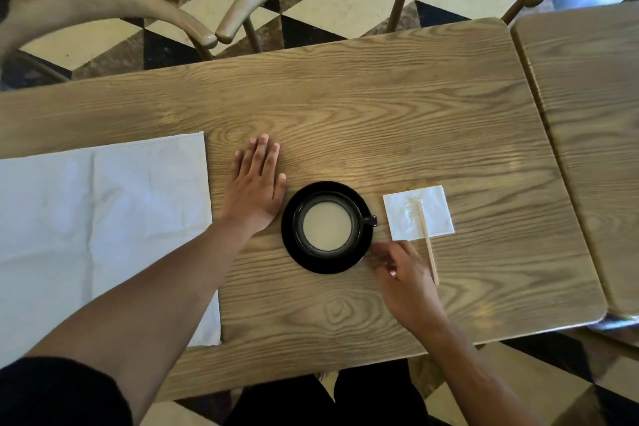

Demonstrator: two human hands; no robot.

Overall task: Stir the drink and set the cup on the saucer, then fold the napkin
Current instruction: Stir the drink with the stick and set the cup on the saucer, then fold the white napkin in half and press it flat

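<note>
One black cup (327,223) of pale drink stands on one black saucer (294,252) on the worktop (380,107). Just left of the saucer, the left hand (254,183) lies flat, fingers spread, empty. Just right, the right hand (404,273) hovers, fingers loosely curled, empty. Right of the saucer: one small napkin (432,207) bearing one wooden stirrer (428,245). Far left: one large white cloth (103,235).

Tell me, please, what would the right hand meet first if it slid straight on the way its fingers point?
Probably the saucer: the right hand points up and left, fingertips just short of its rim, with the cup standing on it beyond.
</note>
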